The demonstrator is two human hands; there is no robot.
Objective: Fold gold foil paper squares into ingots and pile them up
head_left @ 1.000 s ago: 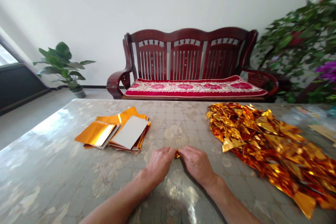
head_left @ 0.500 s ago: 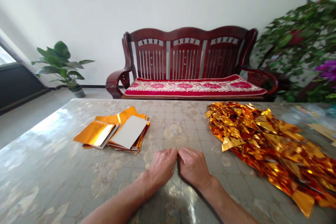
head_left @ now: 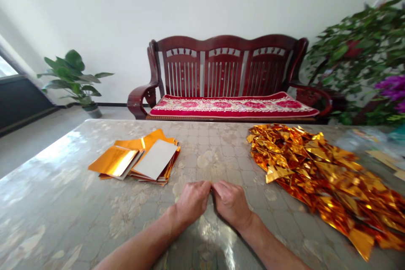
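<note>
My left hand (head_left: pixel 193 202) and my right hand (head_left: pixel 231 203) meet over the near middle of the table, thumbs and fingertips almost touching. Both are closed, and the backs of the hands hide whatever is between the fingers. Ahead and to the left lies a loose stack of gold foil sheets (head_left: pixel 113 161), with a sheet turned pale grey side up (head_left: pixel 157 159) on its right part. On the right spreads a large heap of folded gold foil pieces (head_left: pixel 316 164), with pointed corners sticking out.
The table (head_left: pixel 104 219) has a glossy, flower-patterned cover. Clear plastic (head_left: pixel 357 138) and tan card (head_left: pixel 384 160) lie at its far right. Behind stands a dark red wooden bench (head_left: pixel 223 71) with a red floral pad (head_left: pixel 234 106). Potted plants (head_left: pixel 74 74) flank it.
My hands have shifted very slightly left and down, still closed and together. The view has turned a little; the foil stack and heap look the same.
</note>
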